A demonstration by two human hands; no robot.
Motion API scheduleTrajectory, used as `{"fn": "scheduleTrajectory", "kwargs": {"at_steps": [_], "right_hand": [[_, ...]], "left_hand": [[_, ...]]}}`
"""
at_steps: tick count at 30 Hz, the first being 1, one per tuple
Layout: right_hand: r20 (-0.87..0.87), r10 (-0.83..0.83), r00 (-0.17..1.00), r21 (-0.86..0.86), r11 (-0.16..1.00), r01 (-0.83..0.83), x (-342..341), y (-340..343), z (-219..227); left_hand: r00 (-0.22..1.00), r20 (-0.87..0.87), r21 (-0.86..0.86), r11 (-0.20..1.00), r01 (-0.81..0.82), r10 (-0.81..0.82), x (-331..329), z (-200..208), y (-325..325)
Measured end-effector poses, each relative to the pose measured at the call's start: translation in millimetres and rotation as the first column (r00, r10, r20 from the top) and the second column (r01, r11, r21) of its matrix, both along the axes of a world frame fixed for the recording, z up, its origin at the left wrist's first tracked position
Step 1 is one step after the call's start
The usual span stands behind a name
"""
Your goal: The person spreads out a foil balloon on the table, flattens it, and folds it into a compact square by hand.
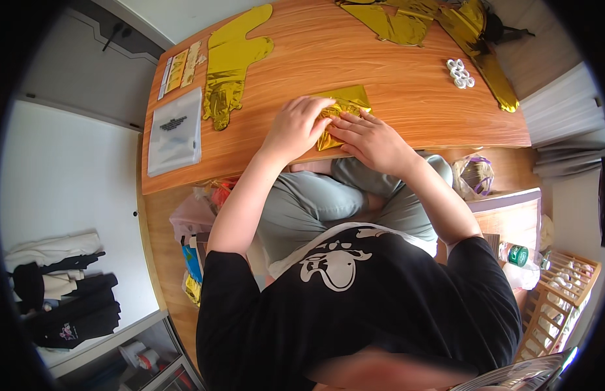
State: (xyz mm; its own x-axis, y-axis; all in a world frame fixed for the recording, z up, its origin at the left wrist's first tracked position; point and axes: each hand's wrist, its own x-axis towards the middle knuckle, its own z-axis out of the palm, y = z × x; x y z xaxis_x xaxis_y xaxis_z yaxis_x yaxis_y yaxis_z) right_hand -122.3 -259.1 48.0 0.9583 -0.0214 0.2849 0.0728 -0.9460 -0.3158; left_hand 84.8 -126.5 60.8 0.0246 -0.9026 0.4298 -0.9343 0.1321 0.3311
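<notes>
A folded gold foil balloon (354,95) lies near the front edge of the wooden table (302,58), its shiny surface creased. My left hand (295,128) curls over its left side, fingers bent and thumb close to them, gripping the foil. Flat across the near part of the same foil lies my right hand (374,141), its fingers stretched out. The fingertips of both hands nearly meet, and they cover part of the foil.
Left on the table are a long flat gold foil balloon (236,55), clear plastic bags (175,133) and small printed cards (178,70). More gold foil (403,25) lies at the far right, with white rolls (459,73) nearby. A plastic bottle (521,255) is lower right.
</notes>
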Motion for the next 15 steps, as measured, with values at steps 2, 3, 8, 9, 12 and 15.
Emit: {"fn": "scheduleTrajectory", "kwargs": {"at_steps": [2, 3, 8, 9, 12, 15], "right_hand": [[-0.016, 0.0, 1.0, 0.017, 1.0, 0.0, -1, -2, 0], [-0.036, 0.007, 0.999, 0.033, 0.999, -0.006, -1, -3, 0], [-0.023, 0.057, 0.998, 0.269, 0.962, -0.049, 0, -15, 6], [0.002, 0.078, 0.997, 0.361, 0.93, -0.073, 0, -18, 6], [-0.035, -0.032, 0.999, 0.816, 0.576, 0.047, -3, -33, 3], [0.002, -0.418, 0.908, 0.922, 0.353, 0.16, -2, -31, 15]], "left_hand": [[0.996, 0.075, -0.004, 0.998, 0.058, -0.057, -2, -8, -12], [0.984, 0.145, -0.004, 0.994, 0.109, -0.107, -2, -13, -16], [0.98, 0.121, 0.192, 0.972, 0.132, -0.157, 3, -24, -17], [0.979, 0.128, 0.188, 0.973, 0.136, -0.162, 4, -25, -17], [0.973, 0.164, 0.21, 0.969, 0.129, -0.165, 1, -21, -19], [0.967, 0.208, 0.238, 0.966, 0.099, -0.15, 0, -21, -19]]}}
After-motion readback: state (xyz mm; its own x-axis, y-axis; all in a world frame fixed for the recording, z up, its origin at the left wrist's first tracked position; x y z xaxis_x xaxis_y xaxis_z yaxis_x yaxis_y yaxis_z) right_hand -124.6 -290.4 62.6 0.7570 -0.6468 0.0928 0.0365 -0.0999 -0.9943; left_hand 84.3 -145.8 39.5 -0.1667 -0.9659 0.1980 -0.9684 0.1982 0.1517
